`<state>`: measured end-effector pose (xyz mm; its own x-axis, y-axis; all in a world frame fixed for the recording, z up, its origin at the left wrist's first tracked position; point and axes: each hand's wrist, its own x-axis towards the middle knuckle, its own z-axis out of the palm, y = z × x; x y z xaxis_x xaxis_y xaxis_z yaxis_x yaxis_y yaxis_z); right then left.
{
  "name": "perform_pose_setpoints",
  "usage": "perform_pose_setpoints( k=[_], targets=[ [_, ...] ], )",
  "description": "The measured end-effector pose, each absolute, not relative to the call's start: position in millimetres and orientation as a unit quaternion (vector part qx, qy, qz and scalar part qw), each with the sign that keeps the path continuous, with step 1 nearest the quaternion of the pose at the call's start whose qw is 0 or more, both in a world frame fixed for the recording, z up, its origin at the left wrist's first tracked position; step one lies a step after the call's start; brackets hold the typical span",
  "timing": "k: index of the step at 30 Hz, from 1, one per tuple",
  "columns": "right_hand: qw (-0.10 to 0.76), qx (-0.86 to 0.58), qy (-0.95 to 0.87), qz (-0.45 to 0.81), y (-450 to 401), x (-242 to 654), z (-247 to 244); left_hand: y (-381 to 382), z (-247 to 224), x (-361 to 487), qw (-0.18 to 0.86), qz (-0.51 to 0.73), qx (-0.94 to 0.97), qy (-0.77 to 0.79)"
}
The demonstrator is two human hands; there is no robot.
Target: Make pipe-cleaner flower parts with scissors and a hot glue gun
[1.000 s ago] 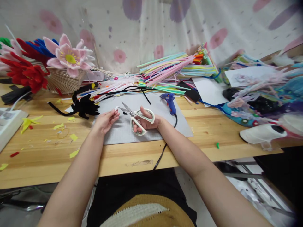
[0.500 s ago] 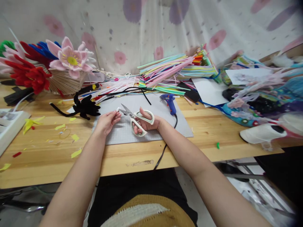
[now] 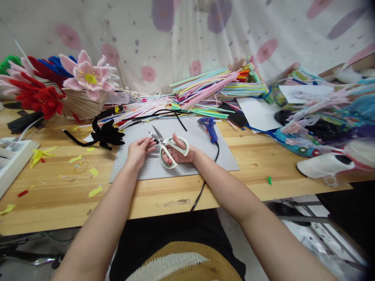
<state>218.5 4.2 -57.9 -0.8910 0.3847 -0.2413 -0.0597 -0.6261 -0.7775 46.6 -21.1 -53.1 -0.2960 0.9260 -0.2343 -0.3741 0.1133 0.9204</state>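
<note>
White-handled scissors (image 3: 164,150) are in my right hand (image 3: 180,151), with fingers through the loops and the blades apart, pointing up and left. My left hand (image 3: 141,150) pinches a small white piece (image 3: 151,134) right beside the blade tips. A small dark bit shows near its fingertips, too small to make out. Both hands are above a grey mat (image 3: 190,128). On the mat's right part lies a blue glue gun (image 3: 209,128). A black fuzzy flower-like piece (image 3: 108,134) with a stem lies left of my left hand.
Pink and red fuzzy flowers (image 3: 88,76) stand at the back left. Bundles of coloured fuzzy stems (image 3: 205,86) lie along the back. A white power strip (image 3: 16,160) is at the left edge, near yellow scraps (image 3: 95,191). A white bottle-like object (image 3: 324,166) lies at the right.
My left hand has moved slightly right with the white piece. The scissors have shifted a little left, their blades still apart. A dark bit now shows by the left fingertips.
</note>
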Motion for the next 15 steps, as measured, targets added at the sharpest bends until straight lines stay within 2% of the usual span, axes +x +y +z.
perform_pose_setpoints(
  k=[9, 15],
  targets=[
    [0.197, -0.171, -0.454, 0.852, -1.8, 214.7, -59.4, -18.5, -53.0, 48.3, 0.493, 0.644, 0.259, 0.524],
    [0.206, -0.174, -0.474, 0.838, -3.6, 212.5, -58.4, -18.0, -54.0, 47.7, 0.474, 0.647, 0.265, 0.535]
  ],
)
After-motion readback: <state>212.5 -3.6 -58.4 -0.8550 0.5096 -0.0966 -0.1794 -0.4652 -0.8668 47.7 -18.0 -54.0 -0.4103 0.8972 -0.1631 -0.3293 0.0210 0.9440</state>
